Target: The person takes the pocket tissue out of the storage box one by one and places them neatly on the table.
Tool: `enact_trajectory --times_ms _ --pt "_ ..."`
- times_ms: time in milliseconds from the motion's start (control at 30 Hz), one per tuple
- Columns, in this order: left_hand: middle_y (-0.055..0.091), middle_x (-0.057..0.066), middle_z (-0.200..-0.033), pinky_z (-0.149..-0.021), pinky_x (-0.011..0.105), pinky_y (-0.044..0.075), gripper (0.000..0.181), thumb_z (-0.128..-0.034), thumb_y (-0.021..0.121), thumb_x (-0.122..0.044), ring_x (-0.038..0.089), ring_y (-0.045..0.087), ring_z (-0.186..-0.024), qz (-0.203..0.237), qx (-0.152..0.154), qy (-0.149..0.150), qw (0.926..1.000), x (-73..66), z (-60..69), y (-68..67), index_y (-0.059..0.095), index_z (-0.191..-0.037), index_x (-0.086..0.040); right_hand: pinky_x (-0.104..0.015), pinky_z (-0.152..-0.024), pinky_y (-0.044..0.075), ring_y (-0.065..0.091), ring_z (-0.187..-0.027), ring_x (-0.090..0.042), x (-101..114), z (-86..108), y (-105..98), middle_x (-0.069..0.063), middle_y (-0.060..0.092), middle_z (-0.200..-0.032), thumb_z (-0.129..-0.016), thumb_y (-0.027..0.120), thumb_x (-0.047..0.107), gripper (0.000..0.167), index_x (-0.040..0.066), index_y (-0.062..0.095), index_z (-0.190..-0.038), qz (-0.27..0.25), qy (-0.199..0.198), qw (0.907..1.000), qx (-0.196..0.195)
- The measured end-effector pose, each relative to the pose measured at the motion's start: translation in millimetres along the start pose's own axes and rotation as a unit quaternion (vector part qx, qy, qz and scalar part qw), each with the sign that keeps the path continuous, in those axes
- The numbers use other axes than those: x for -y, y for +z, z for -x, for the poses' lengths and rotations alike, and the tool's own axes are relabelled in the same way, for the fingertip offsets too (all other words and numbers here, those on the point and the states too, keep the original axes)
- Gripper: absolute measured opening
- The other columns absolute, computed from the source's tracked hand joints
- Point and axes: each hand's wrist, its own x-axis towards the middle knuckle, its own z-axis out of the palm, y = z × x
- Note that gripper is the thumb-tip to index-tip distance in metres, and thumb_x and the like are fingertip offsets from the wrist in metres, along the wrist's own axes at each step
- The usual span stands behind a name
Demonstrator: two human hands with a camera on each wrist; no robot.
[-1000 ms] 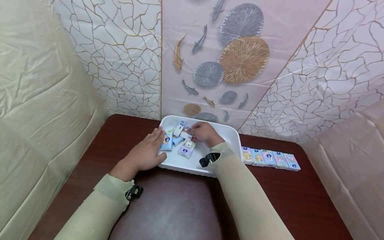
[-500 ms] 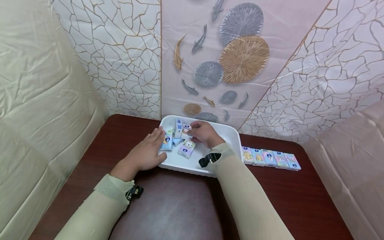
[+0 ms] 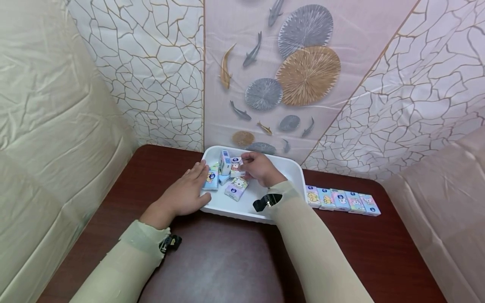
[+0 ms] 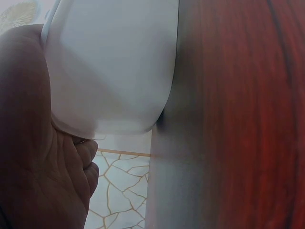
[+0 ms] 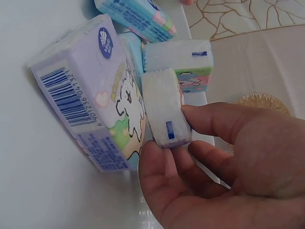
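In the head view, a white tray (image 3: 223,205) holds several small printed tissue packs. My right hand (image 3: 260,169) pinches one tissue pack (image 3: 236,165) between thumb and fingers; in the right wrist view its white end (image 5: 164,107) faces the camera. A lilac tissue pack (image 3: 236,189) with a cartoon character lies just nearer. Left of the pinched pack, another pack (image 3: 225,163) stands tilted among the rest. My left hand (image 3: 185,189) rests along the tray's left rim, fingers straight and thumb apart, near a blue pack (image 3: 211,179). The left wrist view shows this hand against the tray's outer wall (image 4: 114,71).
Right of the tray, several tissue packs (image 3: 341,200) lie side by side in a row on the dark red-brown table (image 3: 379,252). A patterned cloth (image 3: 261,126) hangs right behind the tray. Beige drapes (image 3: 57,126) close off both sides.
The pack beside my right hand has turned from leaning to more upright. The pinched pack now shows its printed face more. My left hand and the tray have stayed put.
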Motion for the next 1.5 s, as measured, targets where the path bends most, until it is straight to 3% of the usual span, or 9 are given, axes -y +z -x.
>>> enact_trajectory --times_ms 233,567,833,1200,1500 --pt "0.003 0.011 -0.191 -0.144 0.054 0.017 0.094 -0.1051 0.056 -0.046 0.034 0.007 -0.178 -0.003 0.003 0.000 1.0000 -0.1 0.1 0.6 0.017 -0.179 -0.003 -0.050 -0.111 0.062 0.062 -0.120 -0.022 0 3.6 -5 -0.009 0.062 -0.135 -0.102 0.078 -0.001 0.056 0.011 0.064 -0.155 0.018 -0.002 0.9998 0.003" --pt "0.003 0.011 -0.191 -0.144 0.054 0.017 0.094 -0.1049 0.056 -0.046 0.034 0.007 -0.178 -0.004 0.005 -0.001 1.0000 0.4 -0.6 1.2 0.018 -0.179 -0.003 -0.045 -0.106 0.064 0.062 -0.128 -0.025 -2 14.5 -23 -0.014 0.060 -0.143 -0.104 0.075 -0.001 0.067 0.009 0.054 -0.167 0.035 -0.024 0.9990 0.012" --pt "0.002 0.010 -0.192 -0.144 0.055 0.018 0.094 -0.1044 0.055 -0.046 0.034 0.007 -0.178 -0.001 0.004 -0.001 1.0000 -0.3 -0.7 1.2 0.018 -0.179 -0.003 -0.045 -0.106 0.065 0.061 -0.126 -0.025 -4 21.1 -41 -0.015 0.059 -0.144 -0.104 0.075 0.000 0.062 0.008 0.057 -0.163 0.043 -0.020 0.9989 0.001" --pt "0.002 0.010 -0.192 -0.144 0.055 0.018 0.093 -0.1048 0.056 -0.045 0.034 0.007 -0.178 -0.003 0.005 -0.003 1.0000 -2.8 -1.1 0.0 0.018 -0.179 -0.003 -0.041 -0.103 0.067 0.064 -0.136 -0.033 7 42.8 -73 -0.015 0.058 -0.150 -0.103 0.078 0.004 0.065 0.012 0.056 -0.164 0.075 -0.024 0.9967 -0.019" --pt "0.001 0.010 -0.192 -0.144 0.057 0.017 0.092 -0.1064 0.055 -0.044 0.035 0.005 -0.178 -0.004 0.003 -0.004 1.0000 1.3 -0.4 2.1 0.016 -0.179 -0.003 -0.041 -0.103 0.067 0.060 -0.137 -0.033 -2 63.8 -96 -0.016 0.057 -0.154 -0.104 0.078 0.003 0.064 0.011 0.055 -0.163 0.071 -0.034 0.9969 -0.012"
